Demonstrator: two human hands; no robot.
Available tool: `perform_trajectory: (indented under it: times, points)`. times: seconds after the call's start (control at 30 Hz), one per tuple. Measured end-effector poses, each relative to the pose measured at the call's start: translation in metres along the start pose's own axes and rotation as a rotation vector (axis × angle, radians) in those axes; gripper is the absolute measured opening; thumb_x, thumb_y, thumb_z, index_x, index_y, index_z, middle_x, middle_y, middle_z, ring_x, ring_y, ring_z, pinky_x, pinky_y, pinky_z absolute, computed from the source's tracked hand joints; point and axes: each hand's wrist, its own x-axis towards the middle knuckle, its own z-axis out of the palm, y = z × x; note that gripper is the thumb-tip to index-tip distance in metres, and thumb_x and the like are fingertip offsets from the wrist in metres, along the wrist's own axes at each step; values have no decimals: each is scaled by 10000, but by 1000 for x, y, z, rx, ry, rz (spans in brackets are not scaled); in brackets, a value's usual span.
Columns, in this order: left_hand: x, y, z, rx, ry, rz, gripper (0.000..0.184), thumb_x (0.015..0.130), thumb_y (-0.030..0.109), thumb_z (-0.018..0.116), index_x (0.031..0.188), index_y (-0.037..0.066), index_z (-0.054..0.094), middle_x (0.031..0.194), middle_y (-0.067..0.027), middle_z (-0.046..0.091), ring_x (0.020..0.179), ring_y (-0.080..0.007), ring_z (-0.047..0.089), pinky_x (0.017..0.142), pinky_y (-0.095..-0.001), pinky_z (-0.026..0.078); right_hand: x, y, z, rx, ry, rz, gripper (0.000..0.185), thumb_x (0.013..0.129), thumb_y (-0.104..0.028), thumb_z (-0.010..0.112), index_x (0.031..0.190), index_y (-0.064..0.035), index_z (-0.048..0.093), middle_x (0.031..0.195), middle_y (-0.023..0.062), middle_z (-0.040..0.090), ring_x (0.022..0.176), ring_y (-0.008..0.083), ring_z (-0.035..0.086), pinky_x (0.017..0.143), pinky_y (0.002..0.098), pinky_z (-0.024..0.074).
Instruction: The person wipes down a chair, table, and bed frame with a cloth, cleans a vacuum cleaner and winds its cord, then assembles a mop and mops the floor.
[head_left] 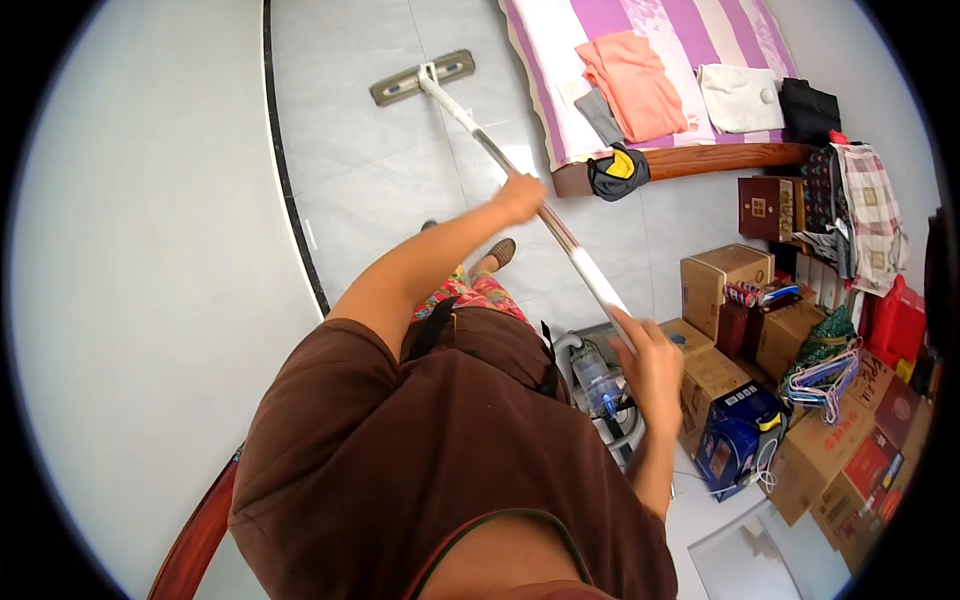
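A flat mop [590, 275] with a white and metal pole runs diagonally across the view. Its rectangular head [400, 87] lies on the grey tiled floor, ahead and slightly to the left. My left hand [520, 198] is closed around the metal middle of the pole. Higher up, near the pole's top end, my right hand [652, 360] grips the white section, its fingers slightly blurred. Part of the handle end is hidden by that hand.
A bed [690, 30] with folded clothes [635, 85] and a grey-yellow cap [620, 172] at its wooden edge stands ahead right. Cardboard boxes [720, 280], hangers [825, 380] and a vacuum cleaner [597, 380] crowd the right. A white wall or panel [140, 250] borders the left.
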Motion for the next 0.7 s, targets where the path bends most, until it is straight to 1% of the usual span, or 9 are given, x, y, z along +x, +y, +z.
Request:
perform_trajectory:
  times: [0.03,0.1,0.2,0.23,0.3,0.37,0.57,0.6,0.7]
  points:
    - [-2,21,-2,-71,80,99,113,700,146,712,808,157,681,806,-65,658,876,-283,647,760,-441,489,-13,6,-16,32,42,8,431,754,-120,760,1170,-185,670,808,137,614,686,326,623,599,424,481]
    - [1,65,-9,-207,41,312,64,676,115,686,718,137,644,698,-98,632,740,-338,640,691,-477,502,-39,-3,-60,60,11,186,415,728,-77,773,1130,-128,685,872,157,653,757,337,643,641,411,489]
    - [-8,133,-42,-415,-117,521,49,729,153,650,772,132,641,736,-111,662,769,-341,655,690,-482,507,-81,-14,-104,43,129,307,459,678,-11,779,1122,-52,672,926,181,680,814,350,667,706,388,514]
    - [-12,148,-55,-480,-113,606,62,735,149,649,794,132,639,738,-111,664,769,-342,655,687,-479,505,-94,-21,-117,5,153,360,470,662,9,778,1117,-30,669,939,186,686,824,355,670,722,385,519]
    - [-15,167,-73,-563,-130,730,83,739,140,649,821,134,635,733,-105,662,763,-337,652,687,-467,494,-110,-45,-139,-33,67,571,443,694,59,736,1127,14,649,1076,179,692,990,348,666,879,368,505]
    - [-15,171,-85,-598,-178,801,99,735,131,653,831,137,630,720,-92,655,752,-325,648,693,-450,474,-112,-64,-139,-81,151,548,455,677,63,739,1120,-2,657,1043,177,696,957,346,671,850,378,513]
    - [-1,121,-105,-557,29,738,110,723,116,674,816,147,625,656,-48,609,705,-274,619,722,-393,404,-62,-95,-142,-136,163,560,421,690,50,740,1098,-20,667,1001,173,695,905,356,669,790,383,519]
    - [7,112,-108,-544,50,726,106,726,116,672,817,148,628,659,-47,608,706,-272,618,719,-394,404,-53,-90,-138,-207,217,435,453,651,32,759,1091,-31,673,874,148,677,765,325,670,669,374,519]
    - [33,83,-118,-522,135,672,102,733,111,671,820,153,638,666,-41,607,713,-261,616,713,-393,401,-8,-96,-140,-240,269,392,439,645,30,765,1070,-41,680,855,139,670,743,321,663,644,372,513]
